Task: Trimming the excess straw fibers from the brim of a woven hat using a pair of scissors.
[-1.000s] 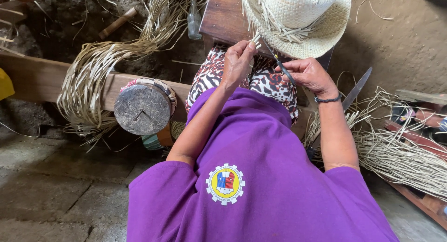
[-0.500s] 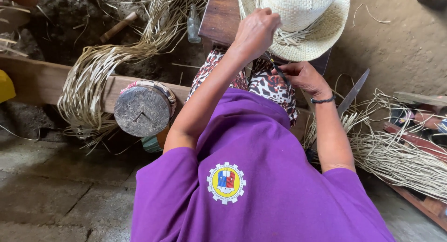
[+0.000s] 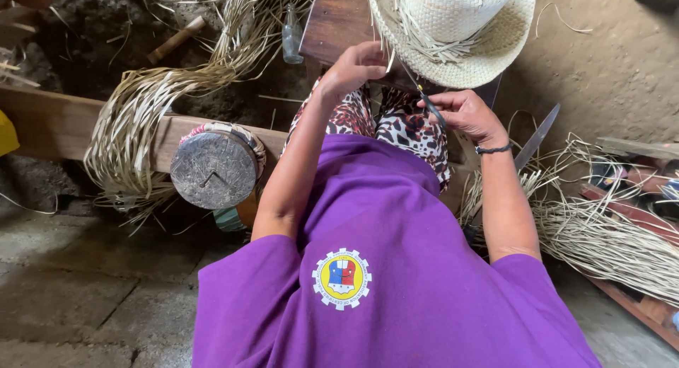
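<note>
Starting at the left, a long wooden beam (image 3: 56, 124) is seen, and a big bundle of dry straw strips (image 3: 141, 106) is draped over it. Just beside the bundle, a round wooden block (image 3: 214, 170) is seen end-on. Higher up, a small glass bottle (image 3: 292, 34) is stood near the dark wooden bench (image 3: 336, 21).

The left hand (image 3: 353, 67) is held at the brim of the woven straw hat (image 3: 453, 32), which is set on the bench. Its fingers (image 3: 371, 56) are curled around loose straw ends at the brim and pinched shut on them. The right hand (image 3: 463, 113) is held just below the hat, over the spotted cloth on the lap. A thin dark tool (image 3: 428, 102) is gripped in its closed fingers, and the tool is pointed up at the brim.

To the right, a long knife blade (image 3: 539, 136) is seen, and more straw (image 3: 601, 233) is piled on the floor.
</note>
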